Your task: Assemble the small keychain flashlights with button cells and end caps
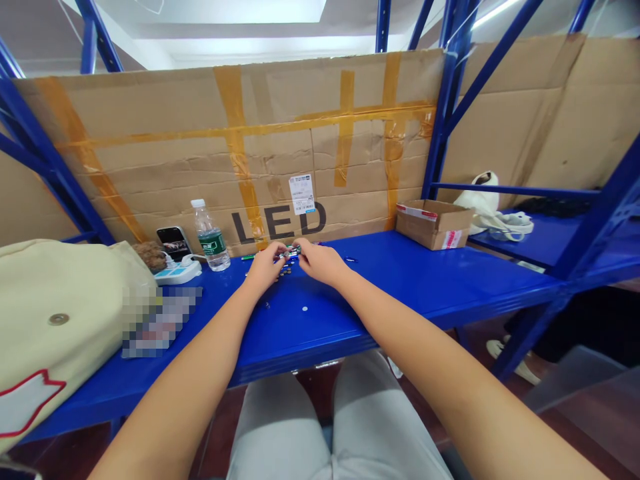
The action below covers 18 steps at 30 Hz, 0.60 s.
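My left hand [267,268] and my right hand [323,263] meet over the middle of the blue tabletop [390,287], fingers closed in a pinch. Between the fingertips is a small silvery part [293,252], too small to name; the fingers hide some of it. Just beneath the hands lie several small dark and metallic pieces [285,271]. A slim green stick-like piece [248,258] pokes out left of my left hand, and a slim dark blue piece [351,259] lies right of my right hand. Nearer me are a small white disc [305,309] and a tiny clear-looking piece [267,305].
On the left stand a cream bag [75,320], a blurred packet [163,323], a power strip [179,272], a phone [173,244] and a water bottle [211,237]. A small cardboard box [434,223] sits back right. Taped cardboard [175,167] walls the back; blue shelf posts [440,127] rise beside it.
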Each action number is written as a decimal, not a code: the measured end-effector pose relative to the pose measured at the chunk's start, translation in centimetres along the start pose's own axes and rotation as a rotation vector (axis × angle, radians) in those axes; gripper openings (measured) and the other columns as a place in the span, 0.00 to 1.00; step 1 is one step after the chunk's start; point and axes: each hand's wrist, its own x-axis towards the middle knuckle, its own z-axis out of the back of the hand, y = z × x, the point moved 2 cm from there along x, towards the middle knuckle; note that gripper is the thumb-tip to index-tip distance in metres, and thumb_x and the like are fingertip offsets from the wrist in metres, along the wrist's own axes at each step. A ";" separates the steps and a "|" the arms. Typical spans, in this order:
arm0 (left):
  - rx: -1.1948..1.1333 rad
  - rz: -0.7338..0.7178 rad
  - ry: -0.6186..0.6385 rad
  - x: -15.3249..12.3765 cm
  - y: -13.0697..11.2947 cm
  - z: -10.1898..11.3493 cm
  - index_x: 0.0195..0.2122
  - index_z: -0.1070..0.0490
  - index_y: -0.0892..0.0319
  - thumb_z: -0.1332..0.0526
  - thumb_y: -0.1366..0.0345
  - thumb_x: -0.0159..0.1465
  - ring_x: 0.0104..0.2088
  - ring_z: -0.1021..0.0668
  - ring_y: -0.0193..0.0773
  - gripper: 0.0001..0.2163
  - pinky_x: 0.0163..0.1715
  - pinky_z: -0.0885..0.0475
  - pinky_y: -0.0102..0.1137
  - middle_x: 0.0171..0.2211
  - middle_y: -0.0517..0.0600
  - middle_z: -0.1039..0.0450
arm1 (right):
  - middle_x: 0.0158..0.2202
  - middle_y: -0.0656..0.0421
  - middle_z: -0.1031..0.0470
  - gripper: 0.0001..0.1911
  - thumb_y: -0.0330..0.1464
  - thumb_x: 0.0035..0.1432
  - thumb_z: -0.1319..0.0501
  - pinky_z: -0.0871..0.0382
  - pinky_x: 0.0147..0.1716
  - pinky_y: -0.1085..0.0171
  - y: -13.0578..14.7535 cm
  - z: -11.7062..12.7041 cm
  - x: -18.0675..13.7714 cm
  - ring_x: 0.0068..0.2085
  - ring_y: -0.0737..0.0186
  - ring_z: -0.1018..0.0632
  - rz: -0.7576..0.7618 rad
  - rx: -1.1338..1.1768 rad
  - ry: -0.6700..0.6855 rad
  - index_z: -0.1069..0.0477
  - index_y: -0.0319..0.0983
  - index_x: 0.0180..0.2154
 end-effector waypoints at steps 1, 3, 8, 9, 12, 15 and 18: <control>-0.016 -0.016 -0.007 0.0 -0.2 0.1 0.37 0.32 0.57 0.42 0.68 0.57 0.44 0.23 0.40 0.06 0.47 0.31 0.35 0.41 0.50 0.24 | 0.42 0.53 0.24 0.17 0.30 0.61 0.49 0.35 0.34 0.64 -0.1 0.2 0.0 0.38 0.56 0.23 -0.023 0.037 -0.028 0.40 0.40 0.53; -0.030 -0.047 -0.036 -0.1 -0.4 0.3 0.38 0.32 0.57 0.42 0.67 0.58 0.45 0.23 0.40 0.07 0.49 0.32 0.35 0.43 0.50 0.24 | 0.41 0.54 0.24 0.17 0.30 0.61 0.48 0.36 0.34 0.65 -0.4 0.6 0.0 0.39 0.57 0.23 -0.064 0.100 -0.056 0.39 0.39 0.52; -0.043 0.032 -0.030 0.0 0.7 0.1 0.36 0.32 0.58 0.41 0.67 0.57 0.42 0.22 0.41 0.06 0.46 0.30 0.36 0.37 0.52 0.24 | 0.41 0.53 0.25 0.17 0.29 0.59 0.47 0.36 0.35 0.65 -1.3 -0.1 0.1 0.39 0.58 0.25 -0.096 0.123 -0.012 0.37 0.38 0.51; -0.051 0.021 -0.019 0.1 0.9 0.0 0.36 0.32 0.58 0.41 0.67 0.56 0.42 0.22 0.41 0.07 0.46 0.29 0.36 0.37 0.52 0.24 | 0.41 0.53 0.25 0.16 0.29 0.59 0.47 0.36 0.35 0.65 -1.4 -0.5 0.2 0.39 0.58 0.25 -0.072 0.108 0.008 0.35 0.38 0.50; -0.103 -0.011 -0.049 0.1 1.2 0.0 0.38 0.33 0.58 0.42 0.66 0.57 0.43 0.23 0.40 0.07 0.46 0.30 0.35 0.39 0.52 0.24 | 0.43 0.52 0.27 0.14 0.29 0.60 0.47 0.36 0.40 0.64 -1.4 -2.0 0.4 0.43 0.58 0.27 0.053 0.024 0.095 0.29 0.38 0.46; -0.113 0.003 -0.082 0.2 1.4 0.1 0.38 0.34 0.59 0.41 0.65 0.58 0.42 0.22 0.40 0.08 0.45 0.29 0.35 0.39 0.52 0.24 | 0.44 0.52 0.28 0.15 0.32 0.61 0.47 0.36 0.43 0.62 -1.0 -3.4 0.8 0.45 0.57 0.28 0.123 -0.067 0.186 0.27 0.40 0.46; -0.072 -0.001 -0.075 0.3 1.6 0.1 0.38 0.34 0.59 0.41 0.65 0.57 0.40 0.22 0.40 0.08 0.43 0.28 0.36 0.37 0.52 0.24 | 0.45 0.53 0.29 0.15 0.34 0.63 0.48 0.36 0.43 0.61 -0.4 -4.2 1.2 0.45 0.56 0.29 0.147 -0.128 0.241 0.26 0.44 0.46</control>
